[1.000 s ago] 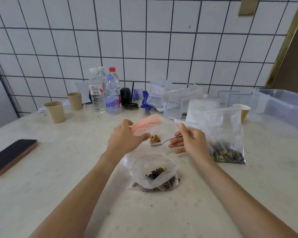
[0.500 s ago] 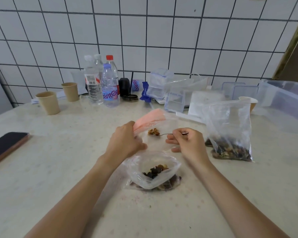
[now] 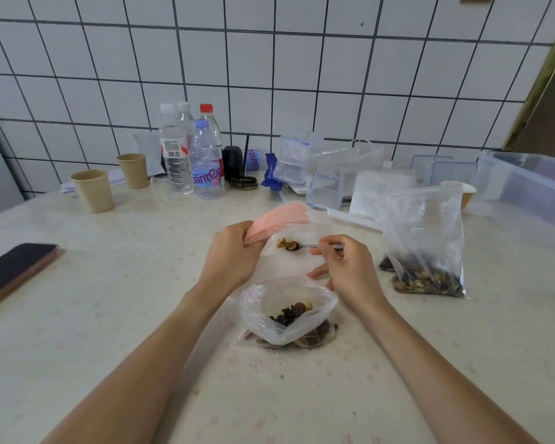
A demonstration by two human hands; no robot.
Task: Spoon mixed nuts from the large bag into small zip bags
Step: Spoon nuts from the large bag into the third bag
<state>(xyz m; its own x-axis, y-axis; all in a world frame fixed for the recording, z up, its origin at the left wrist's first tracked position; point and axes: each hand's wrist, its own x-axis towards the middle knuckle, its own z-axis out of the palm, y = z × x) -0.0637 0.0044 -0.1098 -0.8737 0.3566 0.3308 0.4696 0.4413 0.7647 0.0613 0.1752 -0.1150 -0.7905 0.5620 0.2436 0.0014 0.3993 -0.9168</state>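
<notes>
While both hands work above the table (image 3: 109, 315), the scene stands so:
Left hand (image 3: 231, 254): fingers curled, gripping the pink-topped rim of a small zip bag (image 3: 279, 219), held open.
Right hand (image 3: 346, 267): pinches the spoon (image 3: 297, 246) handle; the loaded bowl sits at the bag's mouth.
Open bag of nuts (image 3: 289, 312): at 6 o'clock from the hands.
Large bag (image 3: 426, 245): at 3 o'clock, upright.
Phone (image 3: 13, 270): far out at 9 o'clock.

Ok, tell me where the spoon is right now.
In the head view the spoon is just right of centre, loaded with nuts, pinched by the right hand and reaching into the pink-topped bag that the left hand holds open.
</notes>
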